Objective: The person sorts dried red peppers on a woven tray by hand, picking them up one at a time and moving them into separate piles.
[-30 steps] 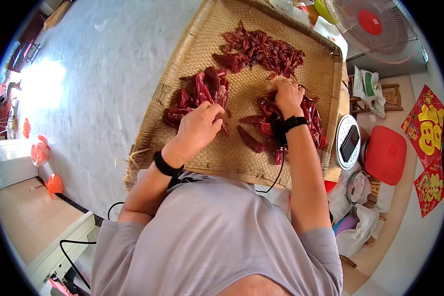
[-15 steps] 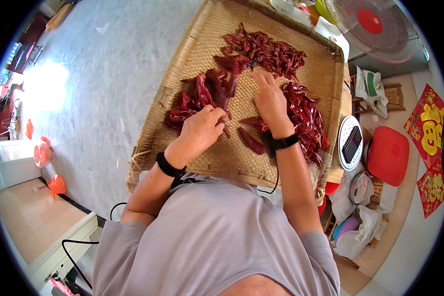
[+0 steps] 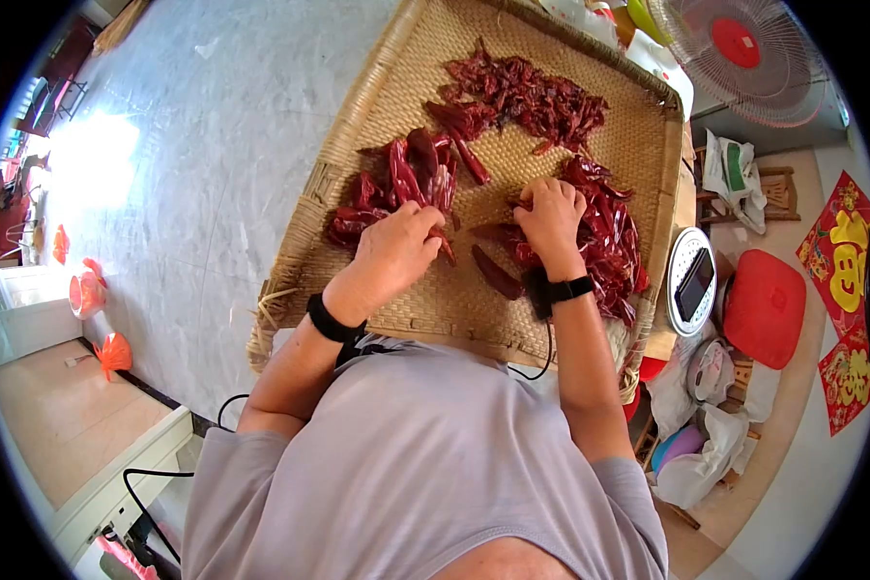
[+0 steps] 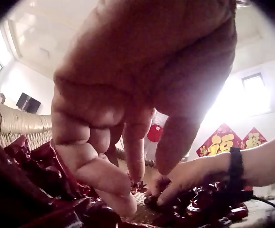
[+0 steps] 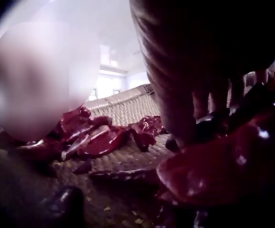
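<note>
Dried red chili peppers lie in piles on a woven bamboo tray. My left hand hovers at the near edge of the left pile. In the left wrist view its fingers hang loosely bent, the thumb apart from them, with nothing between. My right hand is at the near-left side of the right pile. In the right wrist view its thumb and fingers close on a dark chili pepper, partly hidden by the hand. A single chili pepper lies between the hands.
A third pile of shriveled chili pieces covers the tray's far part. Right of the tray are a round white scale with a black display, a red stool and a fan. Thin black cables run from the wrists.
My right hand swung left from the right pile to the middle, then came back. One chili pepper now lies right of the left pile's far end. My left hand has barely moved.
</note>
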Available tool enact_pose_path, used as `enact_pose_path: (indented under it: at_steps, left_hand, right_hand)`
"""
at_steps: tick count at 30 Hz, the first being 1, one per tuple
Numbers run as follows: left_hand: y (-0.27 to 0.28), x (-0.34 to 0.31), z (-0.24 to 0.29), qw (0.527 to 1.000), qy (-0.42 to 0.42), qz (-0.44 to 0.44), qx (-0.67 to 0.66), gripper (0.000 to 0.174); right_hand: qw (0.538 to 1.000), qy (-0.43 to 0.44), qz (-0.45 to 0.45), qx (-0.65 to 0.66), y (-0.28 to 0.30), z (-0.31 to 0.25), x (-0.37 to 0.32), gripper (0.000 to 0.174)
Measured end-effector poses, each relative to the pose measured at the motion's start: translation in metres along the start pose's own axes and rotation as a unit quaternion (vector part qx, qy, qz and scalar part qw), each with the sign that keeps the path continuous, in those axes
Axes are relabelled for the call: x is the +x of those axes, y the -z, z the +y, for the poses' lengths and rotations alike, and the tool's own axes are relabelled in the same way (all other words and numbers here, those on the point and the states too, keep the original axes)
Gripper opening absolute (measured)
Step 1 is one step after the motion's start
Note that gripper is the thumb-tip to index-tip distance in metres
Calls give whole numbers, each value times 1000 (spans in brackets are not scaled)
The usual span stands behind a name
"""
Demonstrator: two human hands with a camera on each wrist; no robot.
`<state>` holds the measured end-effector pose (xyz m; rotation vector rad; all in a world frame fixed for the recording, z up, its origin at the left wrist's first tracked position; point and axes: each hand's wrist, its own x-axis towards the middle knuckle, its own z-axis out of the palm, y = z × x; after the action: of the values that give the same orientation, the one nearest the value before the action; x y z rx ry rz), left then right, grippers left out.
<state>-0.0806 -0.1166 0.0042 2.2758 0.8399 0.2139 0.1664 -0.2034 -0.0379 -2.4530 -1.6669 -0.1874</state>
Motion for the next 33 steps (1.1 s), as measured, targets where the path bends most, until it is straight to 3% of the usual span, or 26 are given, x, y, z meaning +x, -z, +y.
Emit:
enact_pose_path:
  at_steps: [3,6,7,10,11,14,17,21,24,25,28,31,33]
  left_hand:
    - [2,1,4,999,3,-1,-33,24]
    - [0,0,4,1000,-5,-3,-28,25]
    - [-2,1,4,1000,-11,-4,-20,25]
    - [-2,1,6,1000,-13,-20,5,26]
    - [-2,0,5,1000,-21,-23,-3,26]
    - [-6,-1,2,998,-39,-34,-21,26]
    - [-14,-1,1,996,-47,-70,-23,27]
    - [-19,1,9,993,-40,-115,-4,29]
    - [-22,2,6,996,-45,-80,-6,30]
    - [-24,3,6,997,-48,-62,-11,31]
    - [-25,6,13,999,10,-6,-33,32]
    - [-27,13,16,964,17,20,-263,31]
    - [-22,16,14,952,49,-14,-303,27]
  right_hand:
    - [992,-54,-29,112,26,-9,0,26]
    - [920,-185,-56,340,37,-26,2,30]
    - [911,-196,-82,353,42,-33,4,30]
    - [858,-97,17,504,29,-40,4,29]
    - [864,-99,25,492,28,-40,3,33]
    - [971,-30,-39,233,34,-26,-14,32]
    - [997,2,-69,45,24,-27,-34,25]
    - [999,43,-11,-4,-7,-21,-45,13]
    - [998,21,43,30,0,-22,-42,9]
    - [994,-2,27,109,7,-23,-42,11]
    - [940,-54,-28,335,29,-32,-44,18]
    - [858,-96,-120,490,46,-51,-55,27]
    - [816,-119,-131,550,52,-62,-64,24]
